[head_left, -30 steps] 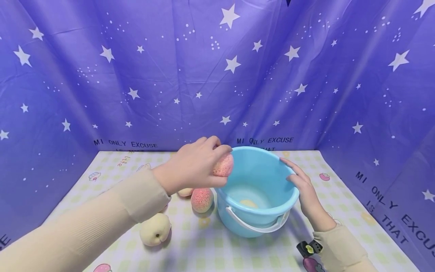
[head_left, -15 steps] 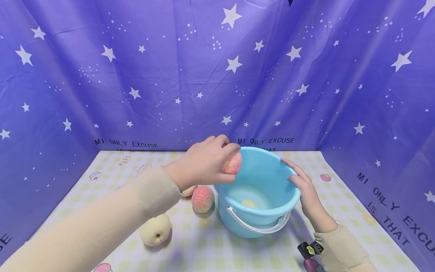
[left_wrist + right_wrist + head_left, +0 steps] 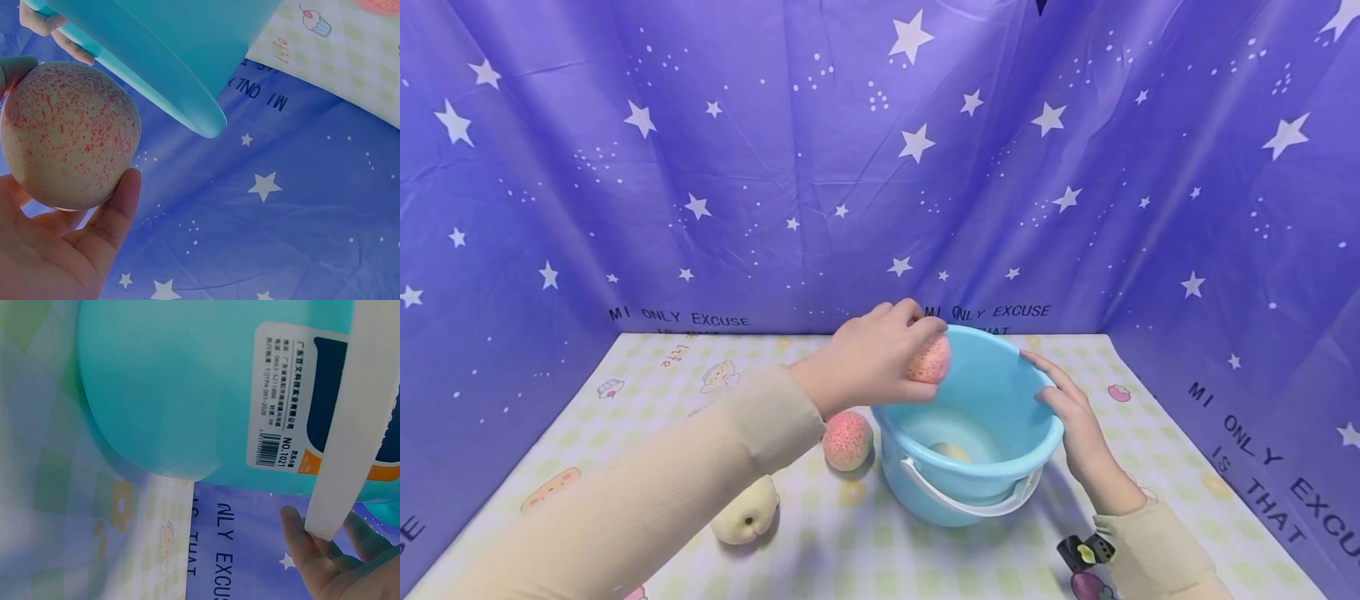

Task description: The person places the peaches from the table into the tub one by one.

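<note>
My left hand (image 3: 868, 360) grips a pink-speckled peach (image 3: 931, 360) above the left rim of a light-blue bucket (image 3: 917, 492). Seen from the left wrist, thumb and fingers hold the peach (image 3: 72, 134) from opposite sides, with its cream underside showing. On the bucket's right side, my right hand (image 3: 1078, 429) holds the rim, thumb over the edge. The right wrist view shows its fingers beside the white handle (image 3: 350, 444). Something pale (image 3: 951, 451) lies on the bucket's floor. Another pink peach (image 3: 847, 441) rests on the table, left of the bucket.
A cream-coloured, round fruit (image 3: 745, 512) lies nearer the front left, partly behind the left sleeve (image 3: 700, 467). The checked tablecloth (image 3: 1187, 533) ends at a blue star-printed curtain (image 3: 835, 167) behind and on both sides. A black device (image 3: 1084, 552) sits at the right wrist.
My left hand has moved right with the peach, from beside the bucket to over its left rim. My right hand and the bucket stay in place.
</note>
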Demonstrator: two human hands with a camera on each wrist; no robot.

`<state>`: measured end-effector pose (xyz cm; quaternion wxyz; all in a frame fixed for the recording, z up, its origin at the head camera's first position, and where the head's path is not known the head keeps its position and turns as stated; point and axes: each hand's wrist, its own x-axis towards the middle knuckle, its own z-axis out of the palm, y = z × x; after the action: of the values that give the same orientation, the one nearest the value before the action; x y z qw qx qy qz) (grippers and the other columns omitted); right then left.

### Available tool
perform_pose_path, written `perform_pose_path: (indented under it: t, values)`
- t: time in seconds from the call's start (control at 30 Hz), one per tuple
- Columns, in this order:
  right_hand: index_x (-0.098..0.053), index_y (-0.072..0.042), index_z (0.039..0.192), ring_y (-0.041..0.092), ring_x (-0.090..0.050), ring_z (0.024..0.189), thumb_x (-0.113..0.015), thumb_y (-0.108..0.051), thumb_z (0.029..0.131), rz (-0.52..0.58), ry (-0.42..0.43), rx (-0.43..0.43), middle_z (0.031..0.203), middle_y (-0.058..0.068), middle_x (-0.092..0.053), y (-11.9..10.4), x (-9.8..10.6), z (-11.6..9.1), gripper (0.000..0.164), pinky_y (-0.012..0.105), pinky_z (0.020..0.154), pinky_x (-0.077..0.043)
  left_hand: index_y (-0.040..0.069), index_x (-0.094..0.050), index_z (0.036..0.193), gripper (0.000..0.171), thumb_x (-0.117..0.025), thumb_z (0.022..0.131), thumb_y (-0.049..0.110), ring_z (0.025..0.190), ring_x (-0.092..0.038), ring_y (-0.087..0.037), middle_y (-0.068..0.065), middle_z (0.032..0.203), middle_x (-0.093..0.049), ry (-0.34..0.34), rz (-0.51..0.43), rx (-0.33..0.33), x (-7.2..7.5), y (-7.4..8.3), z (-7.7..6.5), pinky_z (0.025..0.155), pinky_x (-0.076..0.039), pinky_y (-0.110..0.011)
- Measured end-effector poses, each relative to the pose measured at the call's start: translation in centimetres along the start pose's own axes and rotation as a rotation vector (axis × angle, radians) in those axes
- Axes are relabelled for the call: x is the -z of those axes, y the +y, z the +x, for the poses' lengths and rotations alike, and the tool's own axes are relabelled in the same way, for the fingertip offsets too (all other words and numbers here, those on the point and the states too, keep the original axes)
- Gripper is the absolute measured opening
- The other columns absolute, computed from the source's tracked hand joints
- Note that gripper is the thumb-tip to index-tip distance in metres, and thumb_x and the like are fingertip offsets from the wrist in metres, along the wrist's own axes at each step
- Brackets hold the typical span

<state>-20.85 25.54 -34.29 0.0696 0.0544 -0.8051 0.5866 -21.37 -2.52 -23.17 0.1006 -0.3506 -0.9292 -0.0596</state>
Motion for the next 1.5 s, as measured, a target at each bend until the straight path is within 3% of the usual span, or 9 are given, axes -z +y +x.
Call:
perform_pose_path:
  t: [0.4, 1.5]
  values:
    - [-0.038, -0.015, 0.152, 0.006, -0.043, 0.118, -0.037, -0.008, 0.089, 0.002, -0.002, -0.012, 0.16, 0.007, -0.03, 0.1, 0.0, 0.0, 0.063, 0.014, 0.085, -0.043, 0.025, -0.047, 0.144, 0.066, -0.067, 0.085, 0.047, 0.11, -0.054, -0.022, -0.004, 0.135, -0.051, -0.044, 0.011, -0.02, -1.3, 0.6, 1.2, 0.083, -0.055, -0.041]
    - [-0.041, -0.016, 0.151, 0.001, -0.044, 0.117, -0.037, -0.008, 0.09, 0.012, 0.008, 0.007, 0.155, 0.003, -0.035, 0.5, 0.0, 0.2, 0.062, 0.013, 0.087, -0.042, 0.023, -0.048, 0.144, 0.067, -0.07, 0.086, 0.048, 0.11, -0.057, -0.021, -0.004, 0.133, -0.054, -0.017, 0.007, -0.083, -3.3, 2.3, 2.9, 0.089, -0.053, -0.032]
